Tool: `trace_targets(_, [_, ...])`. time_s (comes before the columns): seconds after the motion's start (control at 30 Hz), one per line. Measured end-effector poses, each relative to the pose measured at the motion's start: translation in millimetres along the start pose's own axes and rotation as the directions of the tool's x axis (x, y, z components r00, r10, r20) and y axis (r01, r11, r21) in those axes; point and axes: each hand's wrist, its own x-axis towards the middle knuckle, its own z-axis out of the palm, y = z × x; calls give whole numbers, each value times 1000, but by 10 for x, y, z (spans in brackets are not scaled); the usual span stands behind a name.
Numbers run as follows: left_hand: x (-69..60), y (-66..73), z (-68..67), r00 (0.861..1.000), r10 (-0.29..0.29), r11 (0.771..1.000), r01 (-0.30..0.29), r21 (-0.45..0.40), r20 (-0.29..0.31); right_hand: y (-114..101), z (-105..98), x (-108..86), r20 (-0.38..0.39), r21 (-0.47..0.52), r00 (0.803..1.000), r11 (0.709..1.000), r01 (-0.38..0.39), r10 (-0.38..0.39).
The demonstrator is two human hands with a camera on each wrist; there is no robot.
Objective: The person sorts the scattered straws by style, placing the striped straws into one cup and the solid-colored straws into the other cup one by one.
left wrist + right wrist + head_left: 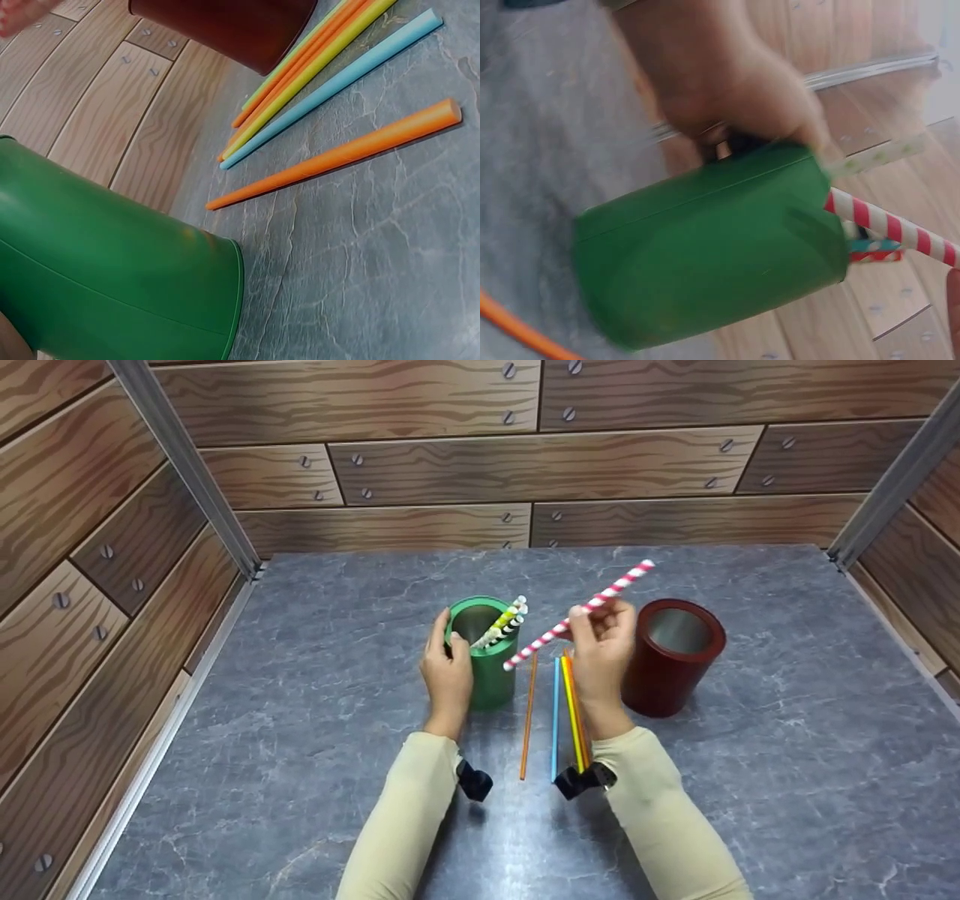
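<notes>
My left hand grips the green cup from its left side, thumb at the rim. Several patterned paper straws lean inside the cup, their tops sticking out on the right. Between thumb and fingers, my right hand pinches a red-and-white striped paper straw. That straw is held slanted in the air, its lower end close to the green cup's right side. In the right wrist view the striped straw overlaps the top of the green cup; whether they touch I cannot tell.
A dark red cup stands right of my right hand, with no straws visible inside. Plain straws lie on the grey marbled table: an orange straw, a blue straw, a yellow straw and others. Wood-patterned walls enclose the table.
</notes>
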Motion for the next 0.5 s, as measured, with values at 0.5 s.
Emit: trace_targets(0.5, [5,-30,-3,1000,-5,1000,5,5,9,166,97,-191,238,-197,951,949,248,-199])
